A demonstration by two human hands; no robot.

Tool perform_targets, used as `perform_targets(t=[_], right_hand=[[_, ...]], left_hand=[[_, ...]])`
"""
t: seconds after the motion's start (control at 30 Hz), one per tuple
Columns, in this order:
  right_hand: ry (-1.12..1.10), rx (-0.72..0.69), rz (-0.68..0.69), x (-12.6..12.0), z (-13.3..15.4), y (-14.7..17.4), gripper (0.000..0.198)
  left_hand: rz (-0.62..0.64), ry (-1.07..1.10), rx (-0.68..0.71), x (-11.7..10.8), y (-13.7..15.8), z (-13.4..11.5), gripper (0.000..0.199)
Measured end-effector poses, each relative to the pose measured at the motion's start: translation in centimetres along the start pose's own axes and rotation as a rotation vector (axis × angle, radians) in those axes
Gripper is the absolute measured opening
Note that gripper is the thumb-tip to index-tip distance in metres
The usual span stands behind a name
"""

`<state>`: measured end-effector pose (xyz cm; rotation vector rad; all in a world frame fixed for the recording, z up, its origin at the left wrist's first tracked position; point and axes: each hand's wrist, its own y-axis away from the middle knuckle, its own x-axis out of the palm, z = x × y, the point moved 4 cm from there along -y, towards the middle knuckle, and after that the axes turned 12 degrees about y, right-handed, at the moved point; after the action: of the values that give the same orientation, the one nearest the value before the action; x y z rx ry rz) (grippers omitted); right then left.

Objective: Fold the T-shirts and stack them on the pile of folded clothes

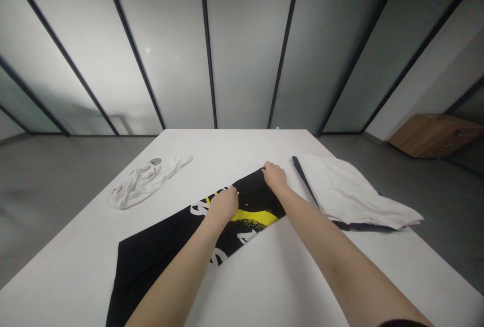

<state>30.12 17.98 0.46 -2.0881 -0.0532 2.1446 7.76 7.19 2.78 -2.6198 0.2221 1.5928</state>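
Note:
A black printed T-shirt (162,241) lies on the white table in a long folded strip, slanting from the near left up to the right. White lettering and a yellow band show on it. My right hand (275,176) grips its far right corner, fingers closed on the cloth. Around the middle of the strip, my left hand (225,203) is closed in a pinch on the fabric close to the upper edge. Its fingertips are partly hidden behind the hand. My left forearm covers part of the lower cloth.
A crumpled white cloth (141,184) lies at the left of the white table (234,148), beside a small grey disc (155,161). Folded white and dark garments (346,191) are stacked at the right edge. A wooden cabinet (431,135) and frosted glass panels stand beyond.

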Motion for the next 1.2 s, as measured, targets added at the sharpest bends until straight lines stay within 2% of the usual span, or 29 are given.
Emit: perform_targets(t=[0.1, 0.2, 0.23, 0.3, 0.37, 0.43, 0.5, 0.6, 0.73, 0.8, 0.9, 1.07, 1.2], right_hand=[[-0.003, 0.040, -0.026, -0.7, -0.4, 0.2, 0.029], [-0.013, 0.039, -0.065, -1.7, 0.3, 0.6, 0.036], [-0.026, -0.004, -0.083, -2.1, 0.9, 1.0, 0.037], [-0.071, -0.175, -0.116, -2.6, 2.8, 2.4, 0.039], [-0.118, -0.402, -0.109, -2.4, 4.9, 4.8, 0.042], [-0.118, -0.538, -0.022, -1.3, 6.2, 7.5, 0.049], [-0.099, -0.552, 0.054, -0.2, 6.4, 9.5, 0.054], [-0.088, -0.544, 0.069, 0.6, 5.6, 10.5, 0.052], [-0.093, -0.479, 0.026, 0.1, 4.5, 9.7, 0.047], [-0.121, -0.456, -0.028, -0.5, 4.4, 9.7, 0.042], [-0.188, -0.487, -0.098, -1.3, 5.0, 10.9, 0.034], [-0.246, -0.564, -0.088, -1.4, 5.6, 12.7, 0.033], [-0.298, -0.575, -0.117, -1.0, 5.2, 12.6, 0.017]], left_hand=[[0.195, 0.011, -0.007, -2.2, -0.1, 1.5, 0.022], [0.373, 0.053, 0.008, -3.1, 0.1, 2.9, 0.010], [0.428, 0.071, 0.001, -3.0, 0.3, 3.2, 0.007], [0.509, 0.100, -0.027, -2.6, 0.6, 3.5, 0.005], [0.513, 0.096, -0.048, -2.3, 0.7, 3.3, 0.007], [0.476, 0.059, -0.035, -2.3, 0.8, 2.7, 0.009], [0.434, 0.016, -0.001, -2.5, 0.9, 2.1, 0.009], [0.416, 0.002, 0.031, -3.2, 1.2, 1.3, 0.008], [0.507, -0.039, -0.021, -3.8, 2.0, 0.6, 0.013], [0.505, -0.109, -0.058, -4.2, 2.3, 0.3, 0.009], [0.486, -0.172, -0.066, -4.4, 2.5, 0.0, 0.017], [0.611, -0.080, -0.029, -3.3, 2.2, 0.9, 0.010], [0.614, -0.012, 0.039, -3.1, 1.6, 2.1, 0.009]])
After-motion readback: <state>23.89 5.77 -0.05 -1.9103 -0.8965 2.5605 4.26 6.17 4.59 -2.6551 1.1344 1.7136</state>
